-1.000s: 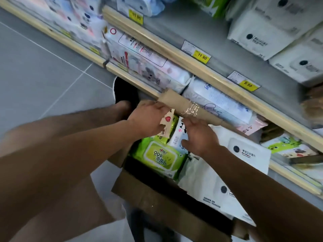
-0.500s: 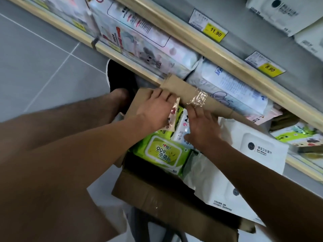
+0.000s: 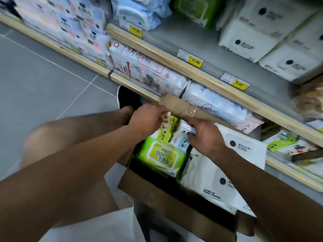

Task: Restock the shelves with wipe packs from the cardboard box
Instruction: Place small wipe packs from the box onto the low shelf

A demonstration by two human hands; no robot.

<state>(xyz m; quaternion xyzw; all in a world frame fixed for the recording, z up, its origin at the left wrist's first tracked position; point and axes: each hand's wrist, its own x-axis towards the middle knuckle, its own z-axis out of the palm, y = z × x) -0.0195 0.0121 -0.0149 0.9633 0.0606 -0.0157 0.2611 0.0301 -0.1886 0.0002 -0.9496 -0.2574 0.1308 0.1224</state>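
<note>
**Both hands in the box, each on a small pack**

While I crouch at the shelves, the cardboard box [image 3: 153, 193] sits open in front of me on the floor, its far flap [image 3: 185, 109] leaning against the bottom shelf edge [image 3: 132, 84].

- My left hand [image 3: 146, 117] has its fingers curled round a small beige pack [image 3: 166, 119] standing at the far end of the box.
- My right hand [image 3: 204, 135] grips a small white-and-blue pack [image 3: 181, 138] just beside it, thumb on top. Both packs are upright and still inside the box.
- In the box near me: a green wipe pack [image 3: 160, 156] lying flat, label up, and 2 big white wipe packs [image 3: 213, 180] to its right, one overlapping the other.
- Lower shelf behind the flap holds a pink-and-white pack [image 3: 148, 74] and a white pack with blue print [image 3: 215, 102], lying side by side.
- Upper shelf [image 3: 201, 44] carries white packs [image 3: 262, 32] on the right, a blue pack [image 3: 138, 11] and a green one [image 3: 195, 9] further back.
- Yellow price tags [image 3: 195, 62] read 11.90 and 8.90.
- My bare knee [image 3: 57, 135] is to the left, over grey floor tiles [image 3: 35, 75].
</note>
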